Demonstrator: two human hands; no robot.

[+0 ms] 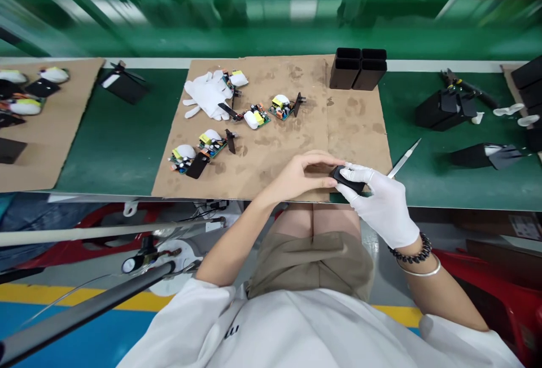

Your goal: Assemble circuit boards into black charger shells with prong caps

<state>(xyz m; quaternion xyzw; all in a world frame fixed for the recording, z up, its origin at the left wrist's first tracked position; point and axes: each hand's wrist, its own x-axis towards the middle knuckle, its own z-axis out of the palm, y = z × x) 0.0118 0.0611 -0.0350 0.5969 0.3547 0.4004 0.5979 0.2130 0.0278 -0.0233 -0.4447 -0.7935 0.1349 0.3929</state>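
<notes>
A small black plastic case is held between my two hands, close to the front edge of the cardboard sheet. The bare fingers of my left hand pinch its left end. My right hand, in a white glove, has its thumb and fingers closed round the other side. Much of the case is covered by the fingers, so its inside does not show. Just right of the gloved hand lies a pointed metal blade.
Several circuit boards with attached black plates lie on the cardboard beside a white glove. Open black cases stand at its back right. Black housings and pliers are on the green bench at right; another housing is left.
</notes>
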